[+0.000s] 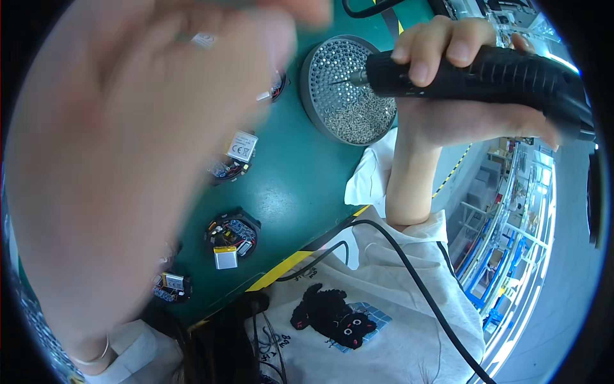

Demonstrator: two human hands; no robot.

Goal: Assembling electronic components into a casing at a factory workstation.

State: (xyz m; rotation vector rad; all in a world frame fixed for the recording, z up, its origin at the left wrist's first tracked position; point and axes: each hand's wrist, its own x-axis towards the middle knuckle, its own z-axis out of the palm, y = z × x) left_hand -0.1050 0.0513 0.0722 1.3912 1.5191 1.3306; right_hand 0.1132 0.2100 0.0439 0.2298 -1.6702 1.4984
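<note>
My right hand (441, 57) is wrapped around a black electric screwdriver (511, 80). The bit points left, over a round grey dish (308, 102) with a perforated plate and many small screws (358, 121) heaped in its nearer part. Large and smeared by motion, my left hand (147, 141) fills the left side close to the camera; whether it holds anything is hidden. Beside and partly behind it lie several round black housings with circuit boards and silver battery packs: one (233, 237) in full view, others (230, 163) (171, 288) partly covered.
The green work mat (281, 185) ends in a yellow-and-black taped edge (281, 269) near my body. A black cable (416, 269) runs across my shirt. White cloth (371, 173) lies by my right forearm. Shelving (511, 249) stands beyond the table at right.
</note>
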